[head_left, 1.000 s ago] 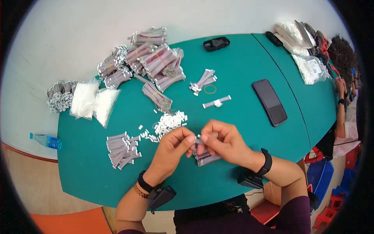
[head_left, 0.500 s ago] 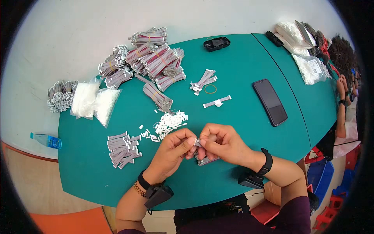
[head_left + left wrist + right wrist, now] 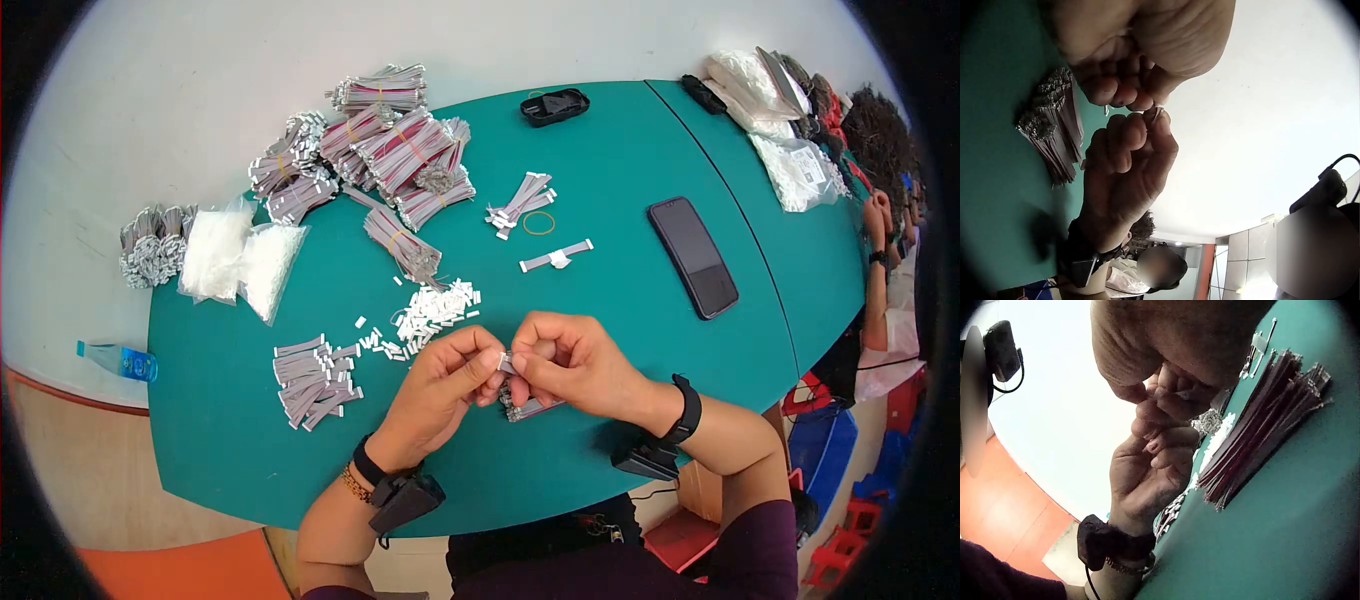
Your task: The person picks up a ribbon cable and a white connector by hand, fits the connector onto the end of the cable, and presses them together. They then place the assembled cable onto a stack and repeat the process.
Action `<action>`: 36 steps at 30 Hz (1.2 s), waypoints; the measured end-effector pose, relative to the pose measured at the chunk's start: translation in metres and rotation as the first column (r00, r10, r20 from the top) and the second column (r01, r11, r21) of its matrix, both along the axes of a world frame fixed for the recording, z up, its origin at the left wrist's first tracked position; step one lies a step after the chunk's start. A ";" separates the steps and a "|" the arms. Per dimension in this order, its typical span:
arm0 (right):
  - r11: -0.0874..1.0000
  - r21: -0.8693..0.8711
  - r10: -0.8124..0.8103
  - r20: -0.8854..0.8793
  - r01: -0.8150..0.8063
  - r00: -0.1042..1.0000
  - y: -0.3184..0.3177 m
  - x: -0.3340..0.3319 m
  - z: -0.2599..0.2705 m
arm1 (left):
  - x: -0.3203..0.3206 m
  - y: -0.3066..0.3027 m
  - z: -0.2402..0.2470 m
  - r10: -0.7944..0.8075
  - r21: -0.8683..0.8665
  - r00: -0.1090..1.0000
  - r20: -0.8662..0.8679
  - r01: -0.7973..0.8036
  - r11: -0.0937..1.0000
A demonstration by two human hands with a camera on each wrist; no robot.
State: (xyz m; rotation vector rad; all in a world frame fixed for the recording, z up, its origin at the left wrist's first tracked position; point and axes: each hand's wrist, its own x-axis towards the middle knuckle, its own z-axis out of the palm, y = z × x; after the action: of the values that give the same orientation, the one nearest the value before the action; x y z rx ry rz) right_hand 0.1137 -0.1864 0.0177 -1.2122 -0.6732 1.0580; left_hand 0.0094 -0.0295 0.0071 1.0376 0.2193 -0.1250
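Between both hands is a short grey ribbon cable [image 3: 508,364] with a white end. My left hand [image 3: 440,391] pinches its white end between thumb and forefinger. From the other side, my right hand [image 3: 578,368] pinches the cable, its fingertips almost against the left ones. Under the hands lies a bundle of grey cables [image 3: 527,408], seen whole in the right wrist view [image 3: 1260,428]. Small white pieces [image 3: 436,310] are heaped just beyond the left hand. Fingers hide much of the held cable in both wrist views.
Loose cables [image 3: 316,382] lie at left, banded bundles [image 3: 405,155] at the back, with white-filled bags [image 3: 217,252] beside them. A phone [image 3: 693,258] and black case [image 3: 554,107] lie right and back. A bottle [image 3: 118,360] is beyond the left edge.
Since the first frame the hands have closed in around the small white end, and the grey cable shows between the fingertips. Over the last half second they have hardly moved.
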 end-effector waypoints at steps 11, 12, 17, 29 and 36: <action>1.000 -0.003 -0.018 0.020 0.018 1.000 0.000 0.000 0.000 | 0.001 -0.002 0.001 0.018 0.025 1.000 0.001 -0.018 1.000; 1.000 -0.001 -0.019 0.025 0.019 1.000 0.000 -0.001 0.000 | 0.001 -0.001 0.001 0.019 0.026 1.000 0.001 -0.019 0.999; 0.999 -0.019 -0.041 0.061 0.042 0.997 -0.001 -0.002 -0.002 | 0.001 -0.002 -0.002 0.039 0.135 0.998 0.051 -0.046 0.990; 0.999 -0.008 -0.047 0.250 0.050 0.967 0.000 -0.004 -0.001 | -0.001 -0.007 -0.002 0.085 0.534 0.968 0.238 -0.203 0.820; 0.996 0.016 -0.086 0.324 0.085 0.942 0.002 0.000 0.001 | 0.002 -0.004 0.003 0.089 0.537 0.974 0.207 -0.189 0.822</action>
State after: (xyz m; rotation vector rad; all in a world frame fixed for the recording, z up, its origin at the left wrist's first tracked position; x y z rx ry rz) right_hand 0.1140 -0.1840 0.0184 -1.4179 -0.8659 0.7904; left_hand 0.0111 -0.0338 0.0097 1.6034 0.1744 0.1776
